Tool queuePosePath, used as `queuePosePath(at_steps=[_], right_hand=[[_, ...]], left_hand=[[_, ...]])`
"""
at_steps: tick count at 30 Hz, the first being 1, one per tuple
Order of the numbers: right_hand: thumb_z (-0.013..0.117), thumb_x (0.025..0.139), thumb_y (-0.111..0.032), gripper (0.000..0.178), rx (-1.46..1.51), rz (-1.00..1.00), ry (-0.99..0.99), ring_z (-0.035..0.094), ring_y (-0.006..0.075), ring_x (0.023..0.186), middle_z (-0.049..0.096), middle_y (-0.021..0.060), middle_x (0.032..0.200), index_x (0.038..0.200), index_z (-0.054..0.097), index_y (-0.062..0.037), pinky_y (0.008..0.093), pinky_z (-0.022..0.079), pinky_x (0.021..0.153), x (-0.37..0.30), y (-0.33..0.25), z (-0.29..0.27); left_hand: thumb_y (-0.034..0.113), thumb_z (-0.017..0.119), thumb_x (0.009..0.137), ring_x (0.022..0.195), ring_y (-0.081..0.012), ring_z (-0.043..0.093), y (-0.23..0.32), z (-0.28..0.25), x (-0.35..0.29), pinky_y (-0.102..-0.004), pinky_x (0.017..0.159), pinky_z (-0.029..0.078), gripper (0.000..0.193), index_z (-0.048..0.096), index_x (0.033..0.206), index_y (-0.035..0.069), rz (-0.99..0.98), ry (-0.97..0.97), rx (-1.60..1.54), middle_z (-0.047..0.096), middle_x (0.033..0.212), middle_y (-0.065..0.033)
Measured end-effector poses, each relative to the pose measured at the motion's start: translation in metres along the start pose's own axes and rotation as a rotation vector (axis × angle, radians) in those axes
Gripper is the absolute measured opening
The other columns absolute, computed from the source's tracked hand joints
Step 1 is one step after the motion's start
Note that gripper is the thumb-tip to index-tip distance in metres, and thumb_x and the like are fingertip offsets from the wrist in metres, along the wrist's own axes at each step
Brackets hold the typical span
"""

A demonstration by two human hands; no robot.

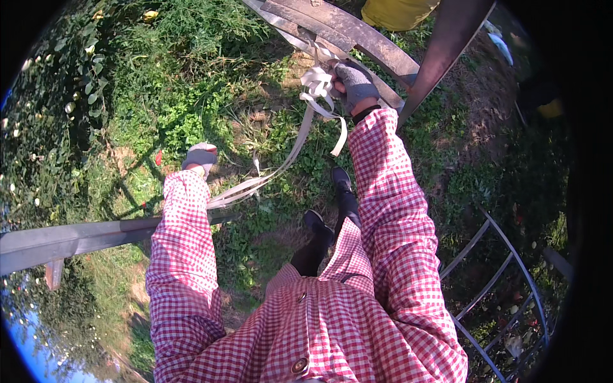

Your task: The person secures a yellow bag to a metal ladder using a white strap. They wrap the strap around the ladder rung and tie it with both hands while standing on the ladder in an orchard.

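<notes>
My right hand (355, 84), in a grey glove, is closed on a bunched white strap (315, 82) beside a dusty metal frame (377, 48). Loops and one loose end of the strap hang below its fingers. From there the strap sags down and leftward, in several strands, to my left forearm, where the sleeve hides it. My left hand (201, 157), also gloved in grey, is held out over the grass, apart from the visible strap. It looks compact, but its fingers are mostly hidden, so whether it grips anything does not show.
A metal beam (76, 241) crosses at the left, passing behind my left sleeve. Curved metal bars (514, 255) stand at the lower right. Something yellow (399, 13) lies beyond the frame. Leafy plants (70, 102) grow along the left; grass and weeds surround my shoes (343, 180).
</notes>
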State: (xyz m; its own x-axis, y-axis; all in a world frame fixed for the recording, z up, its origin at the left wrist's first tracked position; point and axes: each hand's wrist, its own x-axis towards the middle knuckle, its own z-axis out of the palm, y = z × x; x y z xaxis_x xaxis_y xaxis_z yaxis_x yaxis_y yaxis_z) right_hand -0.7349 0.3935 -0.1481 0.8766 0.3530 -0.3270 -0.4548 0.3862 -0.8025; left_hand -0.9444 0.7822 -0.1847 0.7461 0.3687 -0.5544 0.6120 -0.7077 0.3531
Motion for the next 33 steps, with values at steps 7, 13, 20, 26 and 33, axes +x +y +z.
queuePosePath(at_steps=[7, 13, 20, 26, 33], right_hand=[[0.058, 0.082, -0.017, 0.013, -0.277, -0.042, 0.041, 0.045, 0.0076, 0.043, 0.055, 0.0005, 0.06, 0.084, 0.059, -0.0046, 0.022, 0.035, 0.039, -0.032, -0.011, 0.015], [0.061, 0.08, -0.015, 0.014, -0.3, 0.049, -0.003, 0.05, 0.0088, 0.045, 0.056, 0.0029, 0.063, 0.085, 0.059, -0.0021, 0.0222, 0.039, 0.041, -0.046, -0.022, 0.032], [0.069, 0.071, -0.031, 0.033, -1.058, -0.367, 0.159, 0.061, 0.0219, 0.069, 0.063, 0.0099, 0.075, 0.088, 0.061, -0.0043, 0.0316, 0.048, 0.063, -0.015, -0.016, 0.041], [0.063, 0.074, -0.033, 0.027, -1.082, -0.333, 0.317, 0.062, 0.0284, 0.077, 0.063, 0.014, 0.079, 0.084, 0.058, -0.008, 0.0378, 0.048, 0.068, 0.004, -0.012, 0.068], [0.059, 0.08, -0.032, 0.024, -1.187, -0.518, 0.324, 0.06, 0.0321, 0.079, 0.063, 0.0145, 0.081, 0.094, 0.057, -0.0127, 0.0392, 0.047, 0.066, -0.007, -0.003, 0.047]], left_hand=[[0.011, 0.058, 0.083, 0.069, -0.0101, 0.058, 0.263, -0.013, -0.008, -0.0202, 0.059, 0.047, 0.018, 0.06, 0.099, 0.005, 0.452, 0.127, -0.825, 0.063, 0.086, -0.0043], [0.017, 0.056, 0.085, 0.067, -0.0126, 0.056, 0.327, 0.017, 0.018, -0.0222, 0.055, 0.046, 0.016, 0.059, 0.094, 0.005, 0.361, -0.113, -1.029, 0.058, 0.08, -0.0031], [0.012, 0.057, 0.078, 0.065, -0.0167, 0.057, 0.326, 0.011, 0.072, -0.0291, 0.058, 0.045, 0.015, 0.062, 0.084, -0.001, 0.596, -0.128, -0.389, 0.061, 0.075, -0.0083], [0.029, 0.052, 0.082, 0.085, -0.0275, 0.06, 0.337, -0.013, 0.059, -0.0348, 0.075, 0.046, 0.027, 0.063, 0.099, 0.012, 0.606, 0.062, 0.19, 0.062, 0.101, -0.0118], [0.013, 0.06, 0.078, 0.078, -0.0213, 0.06, 0.316, 0.029, 0.089, -0.0336, 0.07, 0.049, 0.017, 0.06, 0.09, 0.001, 0.507, -0.133, -0.797, 0.062, 0.084, -0.0099]])
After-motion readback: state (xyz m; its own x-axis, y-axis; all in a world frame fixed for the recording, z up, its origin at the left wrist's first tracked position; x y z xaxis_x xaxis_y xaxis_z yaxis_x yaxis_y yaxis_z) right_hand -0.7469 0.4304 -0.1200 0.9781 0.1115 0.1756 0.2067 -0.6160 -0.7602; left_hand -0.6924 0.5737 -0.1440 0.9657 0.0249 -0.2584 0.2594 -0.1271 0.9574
